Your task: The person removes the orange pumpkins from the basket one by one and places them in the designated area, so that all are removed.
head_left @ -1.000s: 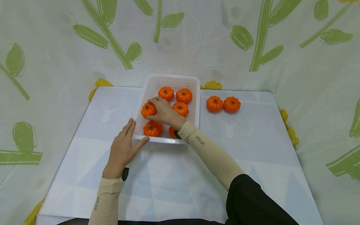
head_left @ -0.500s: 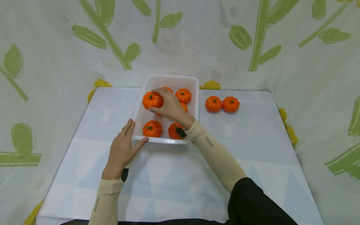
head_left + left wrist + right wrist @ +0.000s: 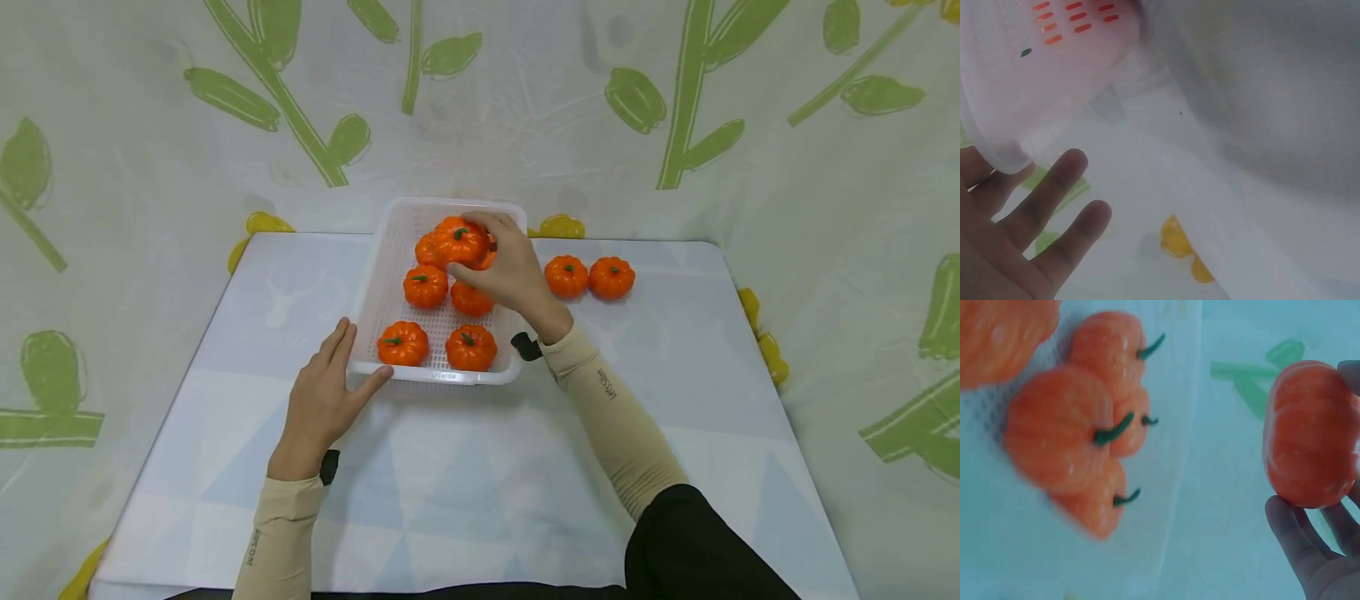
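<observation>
In the head view my right hand [image 3: 517, 271] grips a small orange pumpkin [image 3: 459, 240] by its side, held up over the back of a white plastic basket [image 3: 450, 377]. The right wrist view shows this raised pumpkin [image 3: 1310, 434] between thumb and fingers. Several more pumpkins lie inside the basket, among them a front left one [image 3: 402, 343] and a front right one [image 3: 471, 347]; the back ones are partly hidden behind the held one. My left hand [image 3: 322, 400] rests at the basket's front left corner, fingers extended along the rim [image 3: 1010, 164].
Two pumpkins sit side by side on the table right of the basket, a nearer-in one [image 3: 566, 277] and an outer one [image 3: 612, 277]. The table [image 3: 570, 467] has a pale patterned cloth. A leaf-printed curtain [image 3: 517, 108] hangs behind its back edge.
My right hand has lifted a pumpkin from the basket's left middle and carried it right and toward the back. The left hand has stayed at the basket's corner.
</observation>
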Demonstrator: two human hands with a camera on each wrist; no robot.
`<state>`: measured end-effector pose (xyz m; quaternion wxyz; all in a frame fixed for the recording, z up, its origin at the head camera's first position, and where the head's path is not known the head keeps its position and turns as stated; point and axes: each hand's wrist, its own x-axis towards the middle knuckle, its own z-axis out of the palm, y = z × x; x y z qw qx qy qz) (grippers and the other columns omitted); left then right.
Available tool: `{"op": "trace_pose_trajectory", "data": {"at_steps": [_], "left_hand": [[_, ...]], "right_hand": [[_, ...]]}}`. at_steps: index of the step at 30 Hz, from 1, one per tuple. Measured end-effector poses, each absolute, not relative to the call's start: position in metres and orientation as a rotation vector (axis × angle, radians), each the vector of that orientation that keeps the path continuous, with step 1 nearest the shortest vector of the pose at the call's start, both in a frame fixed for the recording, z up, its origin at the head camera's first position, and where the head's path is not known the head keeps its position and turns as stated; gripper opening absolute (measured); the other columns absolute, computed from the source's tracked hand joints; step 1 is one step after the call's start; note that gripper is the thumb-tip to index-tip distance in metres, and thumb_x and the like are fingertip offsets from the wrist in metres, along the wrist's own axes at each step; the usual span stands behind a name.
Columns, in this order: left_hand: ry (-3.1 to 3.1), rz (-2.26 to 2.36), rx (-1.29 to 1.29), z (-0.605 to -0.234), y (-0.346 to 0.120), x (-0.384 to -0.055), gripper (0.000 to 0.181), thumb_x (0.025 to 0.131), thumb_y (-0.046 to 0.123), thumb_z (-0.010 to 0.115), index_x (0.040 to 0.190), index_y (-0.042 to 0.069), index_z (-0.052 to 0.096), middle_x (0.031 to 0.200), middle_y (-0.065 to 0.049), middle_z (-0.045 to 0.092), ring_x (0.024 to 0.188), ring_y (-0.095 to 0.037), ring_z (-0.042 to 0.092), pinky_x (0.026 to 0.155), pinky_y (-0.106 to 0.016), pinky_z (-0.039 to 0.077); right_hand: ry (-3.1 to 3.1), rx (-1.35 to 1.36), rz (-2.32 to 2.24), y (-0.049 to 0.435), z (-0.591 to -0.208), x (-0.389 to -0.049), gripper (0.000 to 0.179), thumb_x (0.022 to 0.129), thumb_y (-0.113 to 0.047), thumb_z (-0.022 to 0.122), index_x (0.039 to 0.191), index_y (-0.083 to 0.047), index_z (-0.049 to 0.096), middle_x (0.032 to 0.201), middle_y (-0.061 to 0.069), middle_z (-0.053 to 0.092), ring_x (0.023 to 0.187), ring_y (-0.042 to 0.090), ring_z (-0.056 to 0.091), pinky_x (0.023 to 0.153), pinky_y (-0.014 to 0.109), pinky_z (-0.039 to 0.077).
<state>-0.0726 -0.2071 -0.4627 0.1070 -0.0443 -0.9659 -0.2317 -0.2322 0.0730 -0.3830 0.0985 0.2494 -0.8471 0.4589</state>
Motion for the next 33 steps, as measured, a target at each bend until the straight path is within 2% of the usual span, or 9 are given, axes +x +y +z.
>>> {"op": "trace_pose_trajectory", "data": {"at_steps": [8, 15, 24, 33], "left_hand": [[-2.843, -0.685, -0.131, -0.461, -0.206, -0.073, 0.093, 0.091, 0.059, 0.067, 0.157, 0.001, 0.034, 0.162, -0.017, 0.033, 0.134, -0.046, 0.047, 0.098, -0.067, 0.044], [-2.846, -0.689, -0.134, -0.459, -0.205, -0.073, 0.093, 0.091, 0.058, 0.067, 0.157, 0.001, 0.034, 0.162, -0.017, 0.032, 0.134, -0.047, 0.046, 0.099, -0.066, 0.043], [-2.855, -0.672, -0.118, -0.46, -0.207, -0.072, 0.095, 0.091, 0.061, 0.066, 0.157, 0.002, 0.033, 0.163, -0.017, 0.032, 0.135, -0.046, 0.046, 0.098, -0.067, 0.044], [-2.861, -0.682, -0.117, -0.461, -0.205, -0.071, 0.096, 0.091, 0.062, 0.066, 0.158, 0.002, 0.033, 0.163, -0.016, 0.031, 0.136, -0.046, 0.045, 0.1, -0.067, 0.043]], "right_hand": [[-2.462, 0.636, 1.303, 0.122, -0.385, -0.24, 0.068, 0.082, -0.028, 0.086, 0.14, -0.009, 0.057, 0.138, 0.006, 0.056, 0.12, 0.017, 0.053, 0.093, 0.031, 0.051], [-2.408, 0.453, 1.294, 0.178, -0.391, -0.245, 0.069, 0.08, -0.025, 0.089, 0.139, -0.007, 0.059, 0.136, 0.008, 0.057, 0.118, 0.02, 0.054, 0.093, 0.041, 0.054], [-2.361, 0.251, 1.202, 0.249, -0.412, -0.252, 0.068, 0.082, -0.022, 0.087, 0.142, -0.009, 0.057, 0.141, 0.004, 0.056, 0.123, 0.017, 0.053, 0.093, 0.036, 0.052], [-2.4, 0.015, 1.141, 0.293, -0.435, -0.248, 0.068, 0.086, -0.028, 0.084, 0.145, -0.01, 0.055, 0.146, 0.004, 0.054, 0.13, 0.018, 0.048, 0.098, 0.043, 0.046]]}}
